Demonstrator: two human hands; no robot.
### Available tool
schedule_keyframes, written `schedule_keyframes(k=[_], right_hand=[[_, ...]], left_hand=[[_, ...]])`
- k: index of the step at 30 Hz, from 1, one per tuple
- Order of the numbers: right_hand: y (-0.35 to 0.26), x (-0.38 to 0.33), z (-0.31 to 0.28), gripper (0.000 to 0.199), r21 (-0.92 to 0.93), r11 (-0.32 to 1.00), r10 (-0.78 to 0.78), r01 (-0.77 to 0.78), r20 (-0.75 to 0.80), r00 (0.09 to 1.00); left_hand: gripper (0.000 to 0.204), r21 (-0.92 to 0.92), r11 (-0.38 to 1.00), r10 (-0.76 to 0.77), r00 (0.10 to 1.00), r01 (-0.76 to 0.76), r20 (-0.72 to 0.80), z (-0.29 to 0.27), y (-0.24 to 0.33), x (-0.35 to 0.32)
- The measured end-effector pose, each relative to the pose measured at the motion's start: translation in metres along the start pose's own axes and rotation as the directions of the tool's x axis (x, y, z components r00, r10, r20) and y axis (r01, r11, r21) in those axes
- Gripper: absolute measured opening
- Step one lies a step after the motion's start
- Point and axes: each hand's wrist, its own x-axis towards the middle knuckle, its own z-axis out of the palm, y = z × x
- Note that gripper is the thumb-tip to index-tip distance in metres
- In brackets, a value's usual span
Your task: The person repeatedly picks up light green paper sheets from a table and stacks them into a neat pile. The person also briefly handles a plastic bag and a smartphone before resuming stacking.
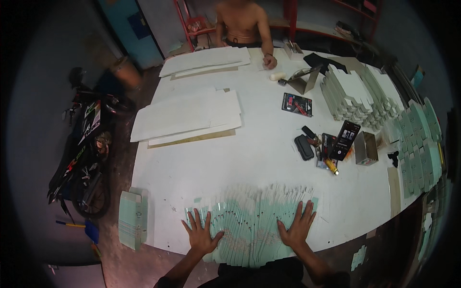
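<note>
Both hands, left hand (200,234) and right hand (297,225), press flat with fingers spread apart on fanned green cards (249,221) at the near edge of the white counter (230,163).

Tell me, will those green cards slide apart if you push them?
Probably. The green cards lie fanned in a thin overlapping row on a smooth white table, so they likely slip easily. They look flat and light, perhaps bendy. Both hands, left and right, press flat on them.

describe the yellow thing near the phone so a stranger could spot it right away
On the big white table, look right of centre to the clutter beside the upright dark phone. Just below it lies a small yellow cylinder, tilted; it is the only bright yellow item among black and red neighbours.
</note>
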Motion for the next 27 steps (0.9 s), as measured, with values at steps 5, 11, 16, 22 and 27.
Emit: schedule_keyframes(k=[5, 11, 16, 22, 27], right_hand=[[0.0, -0.003, 0.001, 0.108, 0.02, 1.0, 0.011, -0.011, 0.001, 1.0], [0.0, -0.001, -0.002, 0.11, -0.014, 0.997, 0.079, -0.079, 0.044, 0.996], [-0.002, -0.004, -0.004, 0.111, 0.016, 0.992, 0.125, -0.126, 0.087, 0.988], [0.003, -0.006, 0.0, 0.111, 0.042, 0.994, 0.093, -0.096, 0.064, 0.994], [-0.018, 0.002, 0.01, 0.105, 0.222, 0.974, 0.036, -0.038, 0.011, 0.999]], left_hand=[[0.105, -0.332, 0.943, 0.019, 1.0, -0.023, -0.013, -0.012, -0.021, -0.003], [0.112, -0.532, 0.662, -0.608, 0.794, 0.529, 0.033, -0.047, -0.006, -0.01], [0.059, -0.665, 0.656, -0.483, 0.875, 0.357, -0.008, -0.01, -0.018, -0.007], [0.045, -0.666, 0.659, -0.277, 0.936, 0.351, 0.219, -0.016, 0.046, 0.024], [0.077, -0.672, 0.735, 0.038, 0.984, 0.092, 0.176, -0.033, 0.103, 0.055]])
